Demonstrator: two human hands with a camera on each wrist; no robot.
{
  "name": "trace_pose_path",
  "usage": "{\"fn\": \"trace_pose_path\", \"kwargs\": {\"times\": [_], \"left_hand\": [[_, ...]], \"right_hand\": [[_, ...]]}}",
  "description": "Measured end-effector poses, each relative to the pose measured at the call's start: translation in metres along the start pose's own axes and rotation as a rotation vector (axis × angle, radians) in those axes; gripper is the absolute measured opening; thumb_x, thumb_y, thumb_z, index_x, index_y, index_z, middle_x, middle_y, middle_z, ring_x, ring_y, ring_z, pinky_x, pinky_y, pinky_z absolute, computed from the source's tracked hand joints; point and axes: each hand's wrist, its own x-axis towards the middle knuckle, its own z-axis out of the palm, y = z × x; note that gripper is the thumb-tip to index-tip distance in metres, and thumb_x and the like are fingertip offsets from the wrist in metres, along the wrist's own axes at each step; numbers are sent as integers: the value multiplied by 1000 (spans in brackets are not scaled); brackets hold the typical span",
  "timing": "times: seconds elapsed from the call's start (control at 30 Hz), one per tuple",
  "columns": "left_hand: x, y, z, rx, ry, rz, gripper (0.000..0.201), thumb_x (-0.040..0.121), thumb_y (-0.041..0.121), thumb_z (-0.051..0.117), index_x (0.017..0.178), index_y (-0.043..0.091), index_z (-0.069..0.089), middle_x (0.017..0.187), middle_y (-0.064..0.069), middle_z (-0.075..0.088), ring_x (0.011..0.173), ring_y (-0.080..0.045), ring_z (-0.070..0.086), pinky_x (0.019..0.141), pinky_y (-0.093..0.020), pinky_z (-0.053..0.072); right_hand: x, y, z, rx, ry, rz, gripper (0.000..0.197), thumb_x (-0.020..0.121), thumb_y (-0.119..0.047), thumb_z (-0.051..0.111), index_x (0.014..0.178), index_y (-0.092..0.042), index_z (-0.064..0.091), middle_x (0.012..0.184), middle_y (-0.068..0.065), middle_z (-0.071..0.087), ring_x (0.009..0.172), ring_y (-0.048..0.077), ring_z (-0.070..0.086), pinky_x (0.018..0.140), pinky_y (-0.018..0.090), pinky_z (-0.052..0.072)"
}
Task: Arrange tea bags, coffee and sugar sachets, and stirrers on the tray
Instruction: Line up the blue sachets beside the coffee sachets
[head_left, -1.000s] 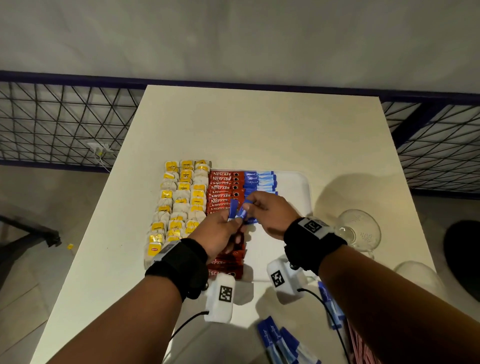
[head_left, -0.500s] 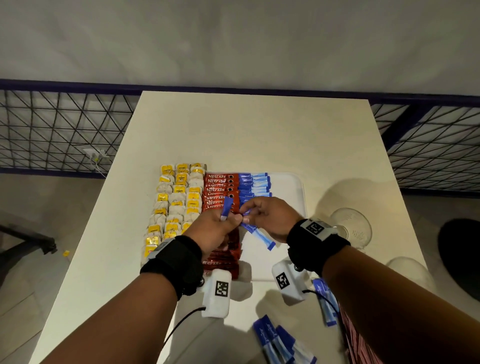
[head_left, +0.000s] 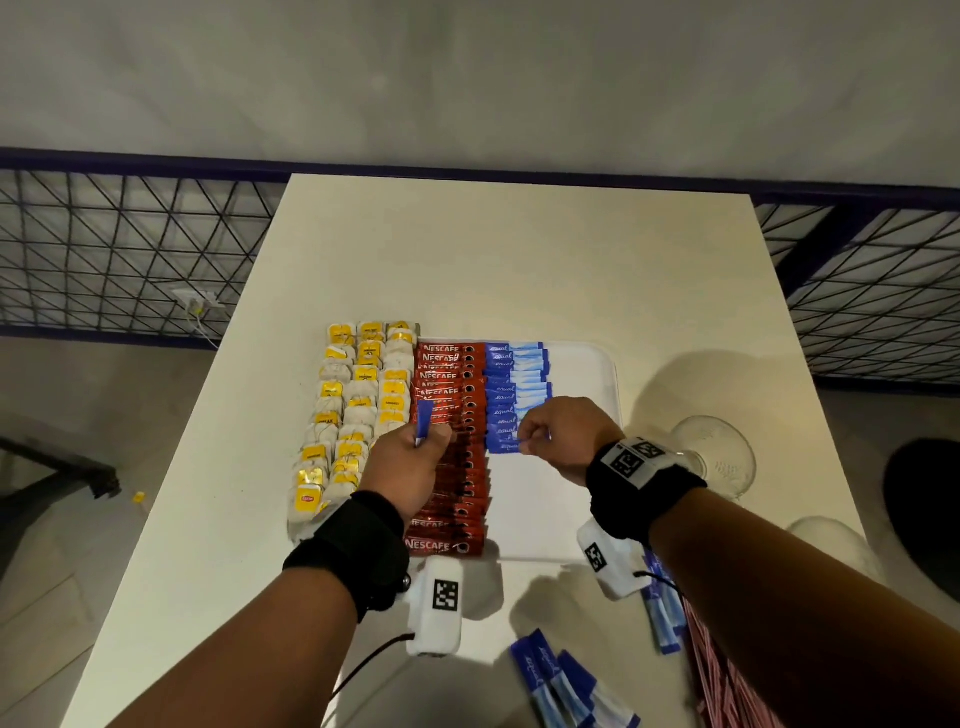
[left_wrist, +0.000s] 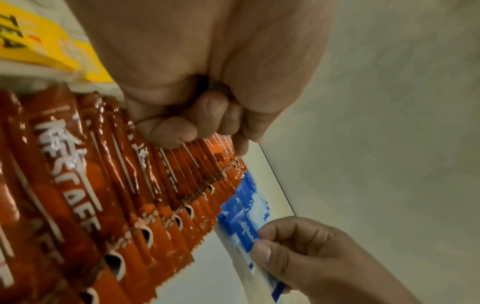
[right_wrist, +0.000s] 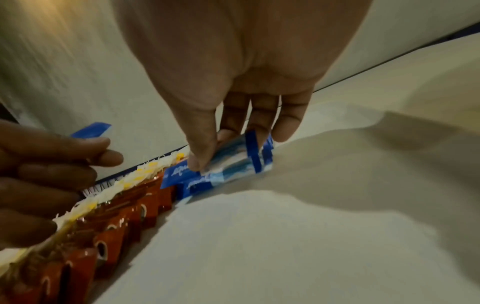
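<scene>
A white tray (head_left: 582, 364) is parked on the bench (head_left: 519, 260), with tea bags (head_left: 358, 405) lined up along its left side, red coffee sachets (head_left: 449, 467) next, then a column of blue sugar sachets (head_left: 514, 395). One blue sachet (right_wrist: 233, 162) is pinched by the right hand (head_left: 563, 439) at the near end of that blue column, touching it. Another blue sachet (head_left: 424, 423) is gripped upright in the curled left hand (head_left: 408, 470), above the coffee row. More blue ones (head_left: 566, 686) are left loose on the bench's near edge.

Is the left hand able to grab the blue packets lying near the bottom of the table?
Probably not yet: the left hand already pinches a blue sachet, though nothing blocks the loose packets.
</scene>
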Motion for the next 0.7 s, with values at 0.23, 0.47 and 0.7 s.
{"fn": "trace_pose_path", "kwargs": {"times": [0.23, 0.47, 0.7], "left_hand": [[2, -2, -6, 21, 27, 17, 25, 96, 38, 55, 89, 18, 68, 57, 11, 56, 58, -13, 50, 71, -34, 42], [3, -3, -6, 22, 36, 21, 26, 95, 38, 55, 93, 15, 68, 54, 12, 54, 56, -13, 49, 69, -33, 40], [2, -6, -7, 43, 27, 26, 35, 95, 42, 54, 93, 9, 66, 52, 2, 44, 49, -16, 38, 61, -35, 37]], "right_hand": [[6, -3, 12, -111, 1, -19, 8, 88, -32, 62, 90, -27, 67, 96, -5, 65, 94, 17, 58, 80, 31, 46], [11, -6, 10, -199, 50, -44, 15, 90, -34, 59, 98, -25, 68, 100, -2, 66, 93, 19, 58, 77, 28, 43], [11, -10, 13, -185, 98, -44, 10, 88, -34, 62, 90, -25, 66, 93, -4, 65, 89, 19, 59, 71, 28, 40]]}}
